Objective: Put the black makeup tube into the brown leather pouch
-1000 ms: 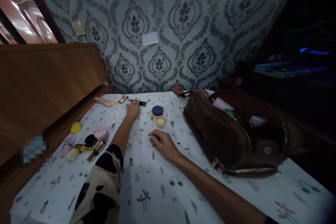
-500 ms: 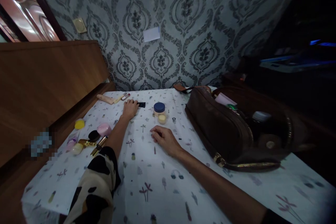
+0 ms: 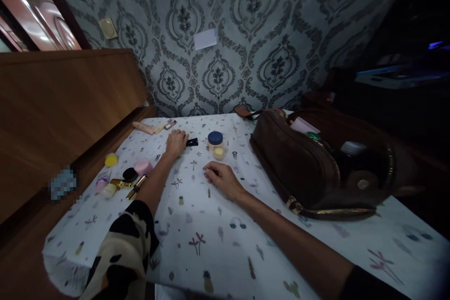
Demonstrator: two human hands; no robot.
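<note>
At the far side of the table, my left hand (image 3: 176, 142) lies palm down with its fingers closed over a small black tube (image 3: 192, 142). One end of the tube sticks out to the right; the rest is hidden under the hand. My right hand (image 3: 224, 180) rests on the cloth nearer to me, fingers loosely curled, with nothing seen in it. Just beyond that hand stand a jar with a dark blue lid (image 3: 215, 139) and a small pale yellow pot (image 3: 218, 153) against its front.
A large brown bag (image 3: 293, 164) stands unzipped on the right. Left of my forearm lie a pink container (image 3: 143, 167), a black round lid (image 3: 130, 174), gold tubes (image 3: 136, 187) and a yellow round item (image 3: 111, 160). A beige tube (image 3: 143, 127) lies at the back left.
The view has shifted slightly, so the whole scene sits a little differently. My left hand stays on the black tube and my right hand remains resting on the cloth.
</note>
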